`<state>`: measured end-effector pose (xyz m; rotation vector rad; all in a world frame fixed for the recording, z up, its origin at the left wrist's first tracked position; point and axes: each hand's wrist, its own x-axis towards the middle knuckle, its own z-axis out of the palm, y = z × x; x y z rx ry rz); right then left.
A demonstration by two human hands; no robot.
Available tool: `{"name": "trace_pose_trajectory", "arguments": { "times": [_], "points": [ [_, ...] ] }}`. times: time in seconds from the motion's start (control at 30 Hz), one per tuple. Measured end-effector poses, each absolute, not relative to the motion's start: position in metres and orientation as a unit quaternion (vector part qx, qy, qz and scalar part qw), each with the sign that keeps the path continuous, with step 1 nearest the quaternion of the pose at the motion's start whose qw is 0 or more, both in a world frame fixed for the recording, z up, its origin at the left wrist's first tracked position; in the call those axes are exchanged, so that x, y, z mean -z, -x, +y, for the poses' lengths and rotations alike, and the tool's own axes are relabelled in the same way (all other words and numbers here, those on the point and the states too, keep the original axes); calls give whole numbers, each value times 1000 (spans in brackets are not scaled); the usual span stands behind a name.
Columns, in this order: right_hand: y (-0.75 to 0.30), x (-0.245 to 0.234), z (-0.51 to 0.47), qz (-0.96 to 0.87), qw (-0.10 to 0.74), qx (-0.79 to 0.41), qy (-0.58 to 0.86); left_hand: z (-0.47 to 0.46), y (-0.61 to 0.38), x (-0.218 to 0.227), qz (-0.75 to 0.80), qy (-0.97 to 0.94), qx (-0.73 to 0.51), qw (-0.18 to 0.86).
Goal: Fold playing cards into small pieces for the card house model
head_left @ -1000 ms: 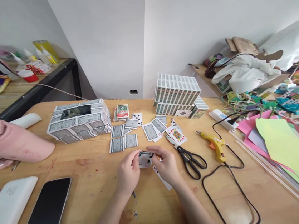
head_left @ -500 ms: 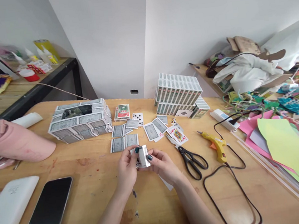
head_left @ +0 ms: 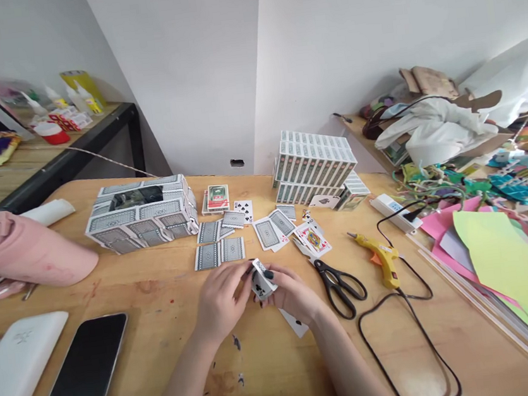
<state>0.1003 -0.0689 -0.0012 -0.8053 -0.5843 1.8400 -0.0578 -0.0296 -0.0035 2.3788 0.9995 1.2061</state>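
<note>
Between my hands is a playing card (head_left: 260,285) with black pips, bent along a fold. My left hand (head_left: 225,298) pinches its left side, and my right hand (head_left: 291,290) grips its right edge with the thumb on top. Partly under my right wrist lies another card (head_left: 298,326). Beyond my hands, patterned card backs (head_left: 208,256) and loose cards (head_left: 268,232) are spread on the table. Black-handled scissors (head_left: 338,285) rest just right of my right hand, their blades near a face card (head_left: 314,239).
A yellow glue gun (head_left: 383,257) with a looping black cord lies at right, near a power strip (head_left: 395,211). Stacked card boxes (head_left: 314,160) stand at the back. A card-covered box (head_left: 142,218), pink roll (head_left: 31,250) and phone (head_left: 79,378) occupy the left.
The card has turned and tilted, so more of its pip side shows. My left hand has rolled over, its back now facing up. More of the card by my right wrist is visible.
</note>
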Motion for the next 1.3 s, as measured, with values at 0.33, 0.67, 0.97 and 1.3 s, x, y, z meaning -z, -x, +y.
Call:
{"name": "trace_pose_trajectory", "arguments": {
  "times": [0.33, 0.67, 0.97, 1.3],
  "points": [
    [-98, 1, -70, -274, 561, -646, 439, -28, 57, 5, 347, -813, -447, 139],
    [-97, 5, -65, -158, 619, -616, 461, -37, 51, -5, 384, -799, -417, 203],
    [-94, 5, -68, -376, 582, -459, 556, -37, 48, 2, 485, -656, -352, 459],
    [-98, 2, -70, -380, 573, -469, 554, -43, 42, -8, 347, -501, -278, 742]
  ]
}}
